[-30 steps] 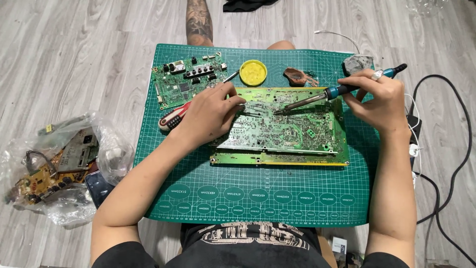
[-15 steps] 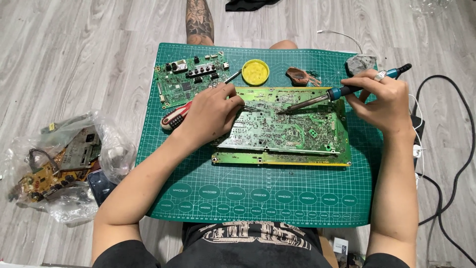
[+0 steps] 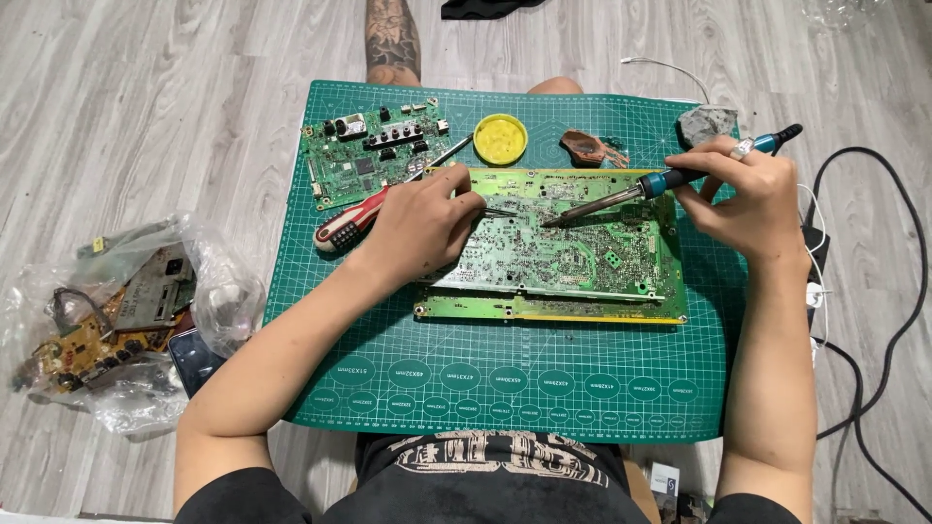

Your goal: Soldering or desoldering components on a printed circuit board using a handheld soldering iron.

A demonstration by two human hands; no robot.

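Large circuit board (image 3: 573,247) on mat (image 3: 544,378) (smaller board (image 3: 364,155) behind-left).

Head view: illumination bright, even, diffuse; source apparently overhead, not in frame. Shadows soft and short: a faint one under the left hand (image 3: 419,225) on the large circuit board (image 3: 563,247), another beneath the right hand (image 3: 748,199) on the green cutting mat (image 3: 505,378). Mild sheen on the grey wood floor (image 3: 146,107); small specular highlights on the clear plastic bag (image 3: 126,320) at left. Focus sharp across the centre; board traces resolve, fine mat print only partly. No motion blur. Slight wide-angle bowing of floor planks toward the corners. Colours saturated, neutral white balance.
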